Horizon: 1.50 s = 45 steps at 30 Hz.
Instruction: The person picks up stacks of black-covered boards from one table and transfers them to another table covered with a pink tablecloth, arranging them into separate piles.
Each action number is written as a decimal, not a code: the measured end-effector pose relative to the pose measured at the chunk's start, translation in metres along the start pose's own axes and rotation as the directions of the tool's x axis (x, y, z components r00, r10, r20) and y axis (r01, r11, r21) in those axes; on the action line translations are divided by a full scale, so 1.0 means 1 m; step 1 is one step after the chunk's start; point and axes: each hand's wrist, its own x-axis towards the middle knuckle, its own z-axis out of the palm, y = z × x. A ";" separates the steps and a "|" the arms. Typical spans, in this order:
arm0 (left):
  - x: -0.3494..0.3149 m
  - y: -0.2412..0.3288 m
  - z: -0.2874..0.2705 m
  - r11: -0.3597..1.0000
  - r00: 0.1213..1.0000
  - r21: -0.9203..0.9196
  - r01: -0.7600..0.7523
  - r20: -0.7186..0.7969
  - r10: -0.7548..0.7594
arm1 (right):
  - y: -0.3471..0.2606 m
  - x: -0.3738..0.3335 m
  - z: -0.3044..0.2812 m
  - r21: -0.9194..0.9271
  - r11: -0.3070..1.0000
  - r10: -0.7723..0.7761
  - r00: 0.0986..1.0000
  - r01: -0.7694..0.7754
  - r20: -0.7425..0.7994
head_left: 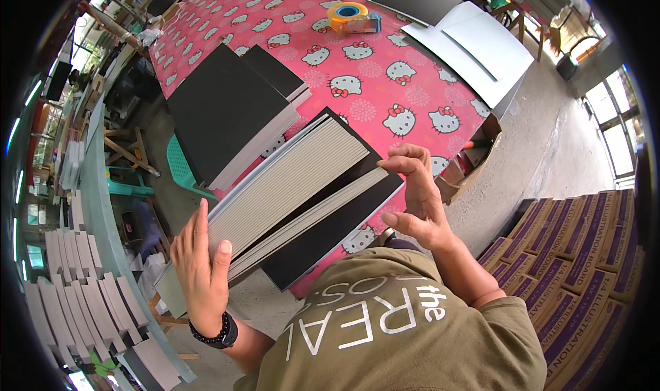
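A thick stack of boards point(295, 167) with pale edges and black faces lies slanted in front of me, over the near table edge. A dark wedge-shaped gap parts the thick bundle from a thinner bundle point(313, 212) beside it. A black board face point(330, 229) shows on the side nearest my body. My left hand point(203, 270) lies against the stack's left end, fingers stretched and thumb apart. At the thinner bundle's right corner, my right hand point(419, 198) has its fingertips on or very near the edge. Its fingers are bent, and the thumb stands apart.
More black-faced boards point(230, 109) lie stacked on the pink patterned table cover point(371, 81). Farther back are a tape roll point(347, 13) and white sheets point(478, 54). Cartons point(570, 253) are piled at right. Several board stacks point(86, 288) stand at left, near a green chair point(180, 163).
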 end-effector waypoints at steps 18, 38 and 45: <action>0.002 -0.001 0.001 1.000 1.000 -0.026 0.008 -0.012 -0.009 | 0.003 0.007 0.006 0.178 0.982 0.062 0.997 -0.067 0.037; 0.003 -0.002 0.001 1.000 1.000 -0.018 0.015 -0.014 -0.015 | -0.001 0.015 0.003 0.160 0.981 0.095 0.993 -0.106 0.072; 0.004 -0.003 0.002 1.000 1.000 -0.014 0.002 -0.024 -0.003 | -0.007 0.015 0.006 -0.309 0.951 0.017 1.000 -0.014 0.007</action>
